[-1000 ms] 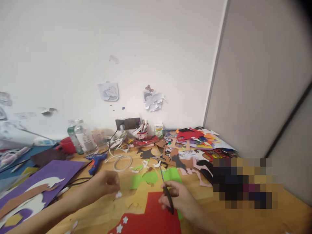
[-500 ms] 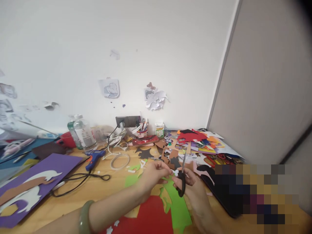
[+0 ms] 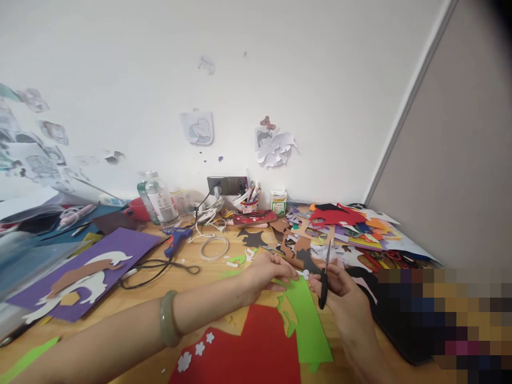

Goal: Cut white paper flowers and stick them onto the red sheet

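Note:
Between the fingertips of my left hand (image 3: 269,274) is a small white cut-out (image 3: 305,274) with rounded lobes; its exact shape is too small to tell. A green bangle circles that wrist. My right hand (image 3: 344,293) holds black-handled scissors (image 3: 324,282), blades pointing up and away, just right of the white piece. The right fingertips are close to the piece; whether they touch it I cannot tell. Below the hands lie a bright green sheet (image 3: 311,325) with a cut-out edge and a red sheet (image 3: 260,346). Several white flower shapes (image 3: 184,361) rest on the red sheet's left edge.
A purple sheet (image 3: 140,242) with white and brown cut-outs lies left, near a blue glue gun (image 3: 176,242) and its looped cord. Bottles (image 3: 162,200), a tape roll (image 3: 214,247) and a pen cup (image 3: 250,205) stand farther back. Colored scraps (image 3: 340,216) are heaped at right.
The view has turned left, so the table's things sit farther right in it. The scissors have moved slightly away from the white piece, which stays in my left fingers.

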### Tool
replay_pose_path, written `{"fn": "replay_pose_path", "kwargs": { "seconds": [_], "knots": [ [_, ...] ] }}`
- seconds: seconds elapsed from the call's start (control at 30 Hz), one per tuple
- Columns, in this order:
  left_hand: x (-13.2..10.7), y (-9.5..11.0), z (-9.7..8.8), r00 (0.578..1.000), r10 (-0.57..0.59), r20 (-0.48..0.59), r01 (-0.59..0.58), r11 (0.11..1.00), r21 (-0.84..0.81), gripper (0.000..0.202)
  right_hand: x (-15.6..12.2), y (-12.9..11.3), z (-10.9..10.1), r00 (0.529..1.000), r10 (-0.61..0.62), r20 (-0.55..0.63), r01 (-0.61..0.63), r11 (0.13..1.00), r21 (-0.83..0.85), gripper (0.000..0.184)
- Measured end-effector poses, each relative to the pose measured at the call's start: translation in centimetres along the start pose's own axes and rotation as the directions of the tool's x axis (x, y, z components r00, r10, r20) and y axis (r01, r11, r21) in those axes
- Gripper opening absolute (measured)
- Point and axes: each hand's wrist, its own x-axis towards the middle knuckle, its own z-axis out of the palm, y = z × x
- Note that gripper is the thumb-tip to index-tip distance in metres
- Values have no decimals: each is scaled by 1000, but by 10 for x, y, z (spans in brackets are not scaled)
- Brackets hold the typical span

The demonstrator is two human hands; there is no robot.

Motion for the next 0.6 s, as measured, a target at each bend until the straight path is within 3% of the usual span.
{"fn": "replay_pose_path", "kwargs": {
  "seconds": [0.27, 0.43, 0.6],
  "knots": [
    [-1, -1, -3, 999, -39, -31, 39, 999, -20, 12, 2, 5, 0, 999, 38, 4, -38, 999, 1, 43],
    [-3, -1, -1, 998, -65, 10, 65, 995, -75, 14, 3, 7, 0, 999, 41, -23, -40, 999, 19, 49],
    [-3, -1, -2, 997, -77, 30, 79, 995, -61, 16, 1, 5, 0, 999, 52, -14, -51, 998, 21, 44]
  ]
}}
